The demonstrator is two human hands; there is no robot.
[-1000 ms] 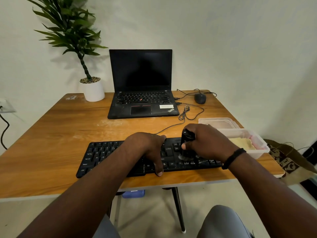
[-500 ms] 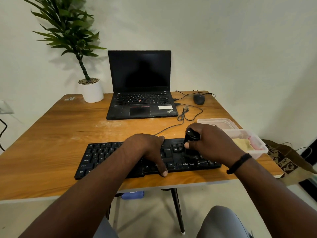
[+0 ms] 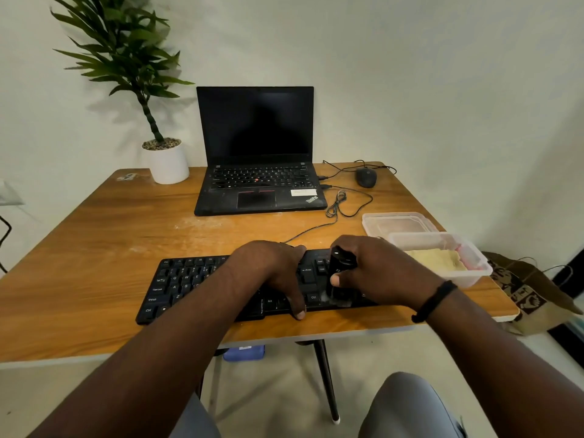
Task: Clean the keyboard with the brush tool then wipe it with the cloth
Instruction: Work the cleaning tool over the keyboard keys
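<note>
A black keyboard (image 3: 196, 286) is seen lying along the near edge of a wooden table (image 3: 94, 248), its white key legends readable on the left half only. The middle of it is covered by the left hand (image 3: 275, 273), which is laid flat over the keys with fingers relaxed and the thumb reaching the front edge. A black brush tool (image 3: 339, 273) is gripped upright in the right hand (image 3: 379, 273), fingers curled round its body and the thumb pressed on its side; pale bristles are just made out at its foot, touching the keys near the Ctrl key. The keyboard's right end is hidden behind that hand and wrist, where a black band (image 3: 434, 300) is worn. Just beside the hand, a clear plastic tub (image 3: 474, 273) is set at the table's right edge with a yellowish cloth (image 3: 436, 259) inside; its lid (image 3: 398, 224) is placed behind it. Farther back, an open laptop (image 3: 256, 153) with a dark screen, a mouse (image 3: 366, 177) with a looped cable, and a potted plant (image 3: 167, 159) are ranged against the wall. A paper bag (image 3: 531, 295) is partly cut off by the table edge.
</note>
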